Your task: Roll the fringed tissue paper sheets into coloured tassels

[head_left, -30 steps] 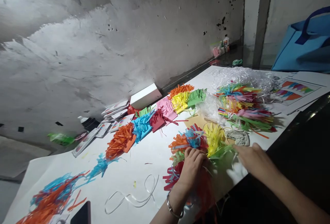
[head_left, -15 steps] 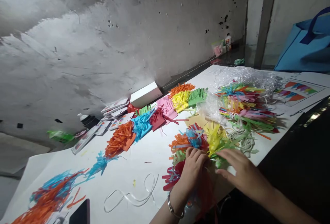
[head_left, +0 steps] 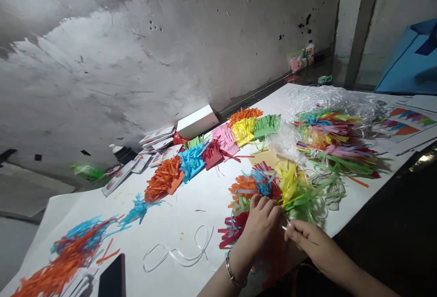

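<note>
We see a bunch of fringed paper strips (head_left: 273,187) in orange, blue, yellow, green and red, gathered into a tuft at the near edge of a white sheet (head_left: 191,206) that covers the table. Our left hand (head_left: 261,224) is closed around the base of the bunch, fingers curled over it, a metal bangle (head_left: 234,275) on the wrist. Our right hand (head_left: 309,240) sits just beside it, thumb and forefinger pinched on what looks like a thin pale strip or ribbon end; it is too small to tell which.

We judge the bunch to be very light, soft and springy. The cut fringes would crush or tear if squeezed, and loose strips could slide out, so the safest hold is at the gathered base where the paper is uncut, not at the splayed tips.

Beyond the bunch, a curl of translucent ribbon (head_left: 184,253) lies loose on the sheet to the left. A row of fringed paper pieces (head_left: 211,151) runs diagonally away from us, orange to green. To the right lies a larger heap of mixed strips (head_left: 334,146) with clear crinkled plastic (head_left: 334,99) behind it. At the far left are orange and blue shreds (head_left: 68,260) and a dark phone (head_left: 112,281). A white box (head_left: 198,121) stands by the grey wall (head_left: 170,51), and a blue bag (head_left: 409,64) sits at the far right.
</note>
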`<move>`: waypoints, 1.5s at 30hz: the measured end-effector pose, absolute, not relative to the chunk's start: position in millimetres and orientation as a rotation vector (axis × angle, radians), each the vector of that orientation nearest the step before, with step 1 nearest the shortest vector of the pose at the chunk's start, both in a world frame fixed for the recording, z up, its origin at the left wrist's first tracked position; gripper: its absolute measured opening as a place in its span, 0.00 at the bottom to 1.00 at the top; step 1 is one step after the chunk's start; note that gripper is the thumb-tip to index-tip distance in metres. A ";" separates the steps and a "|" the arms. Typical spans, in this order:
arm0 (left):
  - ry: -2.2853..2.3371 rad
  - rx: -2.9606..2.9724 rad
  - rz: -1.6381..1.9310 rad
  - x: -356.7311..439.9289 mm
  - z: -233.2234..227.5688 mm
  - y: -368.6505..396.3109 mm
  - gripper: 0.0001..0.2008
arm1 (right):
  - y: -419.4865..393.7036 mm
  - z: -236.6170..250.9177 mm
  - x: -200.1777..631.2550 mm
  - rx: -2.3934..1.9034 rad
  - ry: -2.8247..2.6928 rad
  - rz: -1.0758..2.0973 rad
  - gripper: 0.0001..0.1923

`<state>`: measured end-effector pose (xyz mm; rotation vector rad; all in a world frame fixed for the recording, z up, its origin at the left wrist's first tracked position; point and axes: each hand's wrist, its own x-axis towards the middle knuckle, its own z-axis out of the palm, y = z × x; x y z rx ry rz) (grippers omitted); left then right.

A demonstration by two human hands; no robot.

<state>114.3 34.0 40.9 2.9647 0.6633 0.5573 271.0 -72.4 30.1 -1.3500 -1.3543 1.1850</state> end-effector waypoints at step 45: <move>0.513 2.467 1.005 74.5 149.7 -20.2 0.12 | -52.1 107.1 263.4 -0.932 -1.962 0.677 0.28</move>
